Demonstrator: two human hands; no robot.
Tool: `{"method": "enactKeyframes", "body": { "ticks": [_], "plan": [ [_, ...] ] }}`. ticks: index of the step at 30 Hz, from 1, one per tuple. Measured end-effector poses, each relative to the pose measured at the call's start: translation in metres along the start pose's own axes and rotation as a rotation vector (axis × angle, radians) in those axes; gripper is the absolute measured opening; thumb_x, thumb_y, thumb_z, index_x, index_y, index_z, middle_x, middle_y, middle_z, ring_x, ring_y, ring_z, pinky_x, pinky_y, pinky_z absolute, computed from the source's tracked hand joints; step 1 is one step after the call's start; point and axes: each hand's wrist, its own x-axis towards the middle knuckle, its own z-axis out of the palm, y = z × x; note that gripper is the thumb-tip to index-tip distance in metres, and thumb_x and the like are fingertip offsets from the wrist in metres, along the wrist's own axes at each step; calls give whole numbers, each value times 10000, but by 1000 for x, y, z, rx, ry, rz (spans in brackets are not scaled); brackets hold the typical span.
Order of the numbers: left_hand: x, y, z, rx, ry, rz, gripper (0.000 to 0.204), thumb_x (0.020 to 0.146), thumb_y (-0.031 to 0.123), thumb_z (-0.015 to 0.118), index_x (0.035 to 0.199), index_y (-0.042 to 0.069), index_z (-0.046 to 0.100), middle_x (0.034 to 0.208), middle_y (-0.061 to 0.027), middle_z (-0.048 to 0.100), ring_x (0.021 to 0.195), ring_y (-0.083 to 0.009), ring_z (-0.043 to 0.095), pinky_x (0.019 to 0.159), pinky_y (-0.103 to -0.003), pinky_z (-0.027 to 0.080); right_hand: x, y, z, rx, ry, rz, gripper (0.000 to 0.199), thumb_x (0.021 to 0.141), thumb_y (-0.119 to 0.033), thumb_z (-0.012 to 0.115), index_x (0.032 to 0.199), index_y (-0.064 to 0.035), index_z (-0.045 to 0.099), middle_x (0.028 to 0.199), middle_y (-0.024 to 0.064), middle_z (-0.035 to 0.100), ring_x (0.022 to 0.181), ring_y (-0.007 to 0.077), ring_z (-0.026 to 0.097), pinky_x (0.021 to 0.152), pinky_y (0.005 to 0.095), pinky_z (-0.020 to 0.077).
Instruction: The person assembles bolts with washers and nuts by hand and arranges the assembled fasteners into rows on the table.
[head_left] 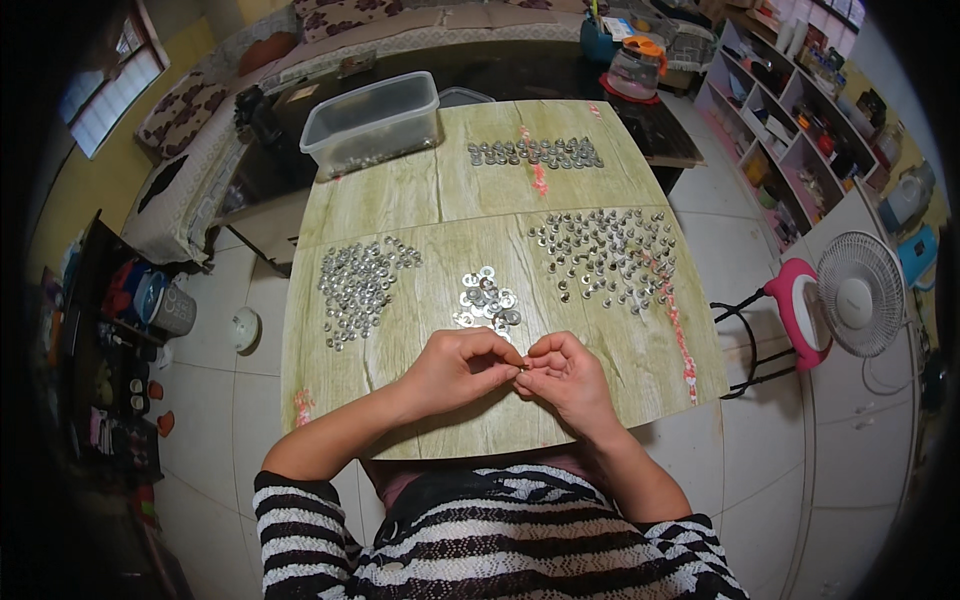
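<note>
Close to the near edge of the table, my left hand [458, 370] and my right hand [567, 386] meet with thumbs and fingertips pinched together. Between the fingertips is a tiny dark piece, too small to make out. Just beyond my hands lies a loose heap of flat silver washers [486, 296]. Many small shiny nuts [356, 291] are spread to the left of it. On the right, many small bolts [608, 258] stand on their heads, tips up. Farther back, rows of small metal pieces [535, 153], looking like bolts with parts fitted on, are lined up.
A clear plastic tub [375, 128] with small metal bits in it stands at the table's far left. The wood-patterned table [440, 225] has pinkish-red patches. A pink stool [797, 310] and a white fan [860, 293] are on the right. Shelves line the right wall.
</note>
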Motion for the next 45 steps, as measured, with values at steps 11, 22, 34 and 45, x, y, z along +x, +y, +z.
{"method": "enactKeyframes", "body": {
  "ticks": [11, 22, 34, 45],
  "plan": [
    [-2, -10, -1, -361, -147, -237, 106, 770, 72, 584, 848, 0, 580, 764, -29, 583, 685, -59, 529, 592, -186, 426, -2, -2, -1, 52, 13, 57, 182, 751, 23, 571, 879, 25, 440, 752, 74, 542, 659, 94, 547, 588, 185, 469],
    [-4, -5, 2, -214, -52, -186, 103, 763, 72, 598, 835, 5, 566, 748, -10, 564, 670, -49, 516, 572, -169, 416, -3, 2, -1, -56, 19, -45, 158, 737, 24, 591, 857, 26, 488, 743, 51, 542, 648, 66, 524, 578, 165, 442],
    [10, 0, -25, 56, -90, -81, 122, 722, 86, 622, 825, 27, 593, 807, -54, 586, 736, -119, 553, 656, -241, 454, -8, -1, -5, -15, 30, -41, 137, 724, 43, 581, 830, 32, 496, 721, 66, 553, 608, 77, 551, 544, 172, 467],
    [41, -52, -113, 802, 35, -9, 158, 680, 70, 638, 831, 43, 600, 826, -88, 539, 788, -244, 532, 683, -317, 443, -8, -1, -5, 43, 20, -23, 125, 730, 59, 555, 823, 24, 480, 728, 106, 563, 624, 139, 574, 559, 227, 485]
  ]
}}
